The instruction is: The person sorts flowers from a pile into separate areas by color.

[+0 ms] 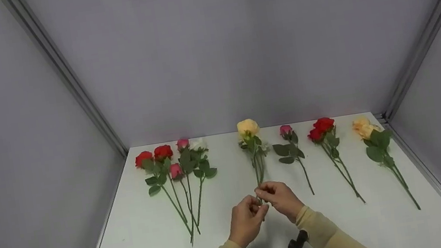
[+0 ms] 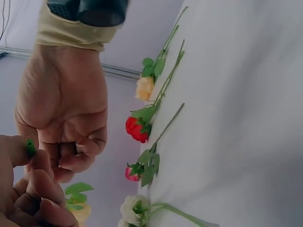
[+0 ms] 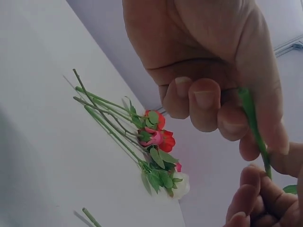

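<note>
A pale yellow rose [image 1: 248, 127] stands upright above the table, its leafy green stem [image 3: 255, 127] running down between both hands. My left hand [image 1: 248, 220] pinches the lower part of that stem between thumb and fingers; the same left hand [image 3: 203, 61] is large in the right wrist view. Just above it, my right hand [image 1: 280, 198] pinches the stem too, and the right hand [image 2: 66, 104] shows below its sleeve in the left wrist view. Behind the yellow rose, a white rose [image 2: 130, 210] lies on the table, partly hidden in the head view.
Left on the white table [image 1: 133, 242] lie red roses [image 1: 162, 152], pink roses [image 1: 176, 171] and a white rose [image 1: 197, 145], stems crossing. Rightward lie a pink rose [image 1: 286, 130], red roses [image 1: 323, 124] and peach roses [image 1: 364, 128]. Grey panels [image 1: 210, 55] enclose the table.
</note>
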Demonstrator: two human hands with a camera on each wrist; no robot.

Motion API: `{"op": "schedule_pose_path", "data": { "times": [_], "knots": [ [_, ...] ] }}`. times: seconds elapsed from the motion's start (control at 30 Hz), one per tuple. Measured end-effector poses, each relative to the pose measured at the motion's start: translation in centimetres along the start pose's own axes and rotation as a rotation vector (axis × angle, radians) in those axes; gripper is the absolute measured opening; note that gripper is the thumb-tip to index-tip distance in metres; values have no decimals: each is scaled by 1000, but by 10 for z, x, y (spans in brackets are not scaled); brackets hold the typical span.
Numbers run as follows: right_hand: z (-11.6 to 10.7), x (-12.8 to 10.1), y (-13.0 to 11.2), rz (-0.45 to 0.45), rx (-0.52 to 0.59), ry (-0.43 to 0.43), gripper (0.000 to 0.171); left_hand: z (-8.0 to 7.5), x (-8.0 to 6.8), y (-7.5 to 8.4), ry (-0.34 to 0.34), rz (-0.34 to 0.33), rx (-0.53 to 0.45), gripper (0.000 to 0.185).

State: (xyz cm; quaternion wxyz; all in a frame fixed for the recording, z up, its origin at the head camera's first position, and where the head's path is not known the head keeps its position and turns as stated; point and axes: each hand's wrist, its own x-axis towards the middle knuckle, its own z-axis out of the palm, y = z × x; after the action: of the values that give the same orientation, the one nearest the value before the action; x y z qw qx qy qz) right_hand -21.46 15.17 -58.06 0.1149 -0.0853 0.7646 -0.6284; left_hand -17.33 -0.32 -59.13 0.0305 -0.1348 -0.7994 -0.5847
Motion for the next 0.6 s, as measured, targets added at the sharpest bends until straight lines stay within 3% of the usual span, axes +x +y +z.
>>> {"op": "schedule_pose_path", "data": {
  "times": [0.27, 0.43, 0.6],
  "knots": [
    [-3, -5, 0, -39, -18, -18, 24, 3, -1, -5, -13, 2, 73, 12],
    [-21, -8, 4, -29, -84, 22, 26, -5, -3, -12, -15, -5, 130, 7],
    [-47, -13, 13, -5, -174, 87, 24, -19, -7, -22, -11, -40, 127, 4]
  ]
}}
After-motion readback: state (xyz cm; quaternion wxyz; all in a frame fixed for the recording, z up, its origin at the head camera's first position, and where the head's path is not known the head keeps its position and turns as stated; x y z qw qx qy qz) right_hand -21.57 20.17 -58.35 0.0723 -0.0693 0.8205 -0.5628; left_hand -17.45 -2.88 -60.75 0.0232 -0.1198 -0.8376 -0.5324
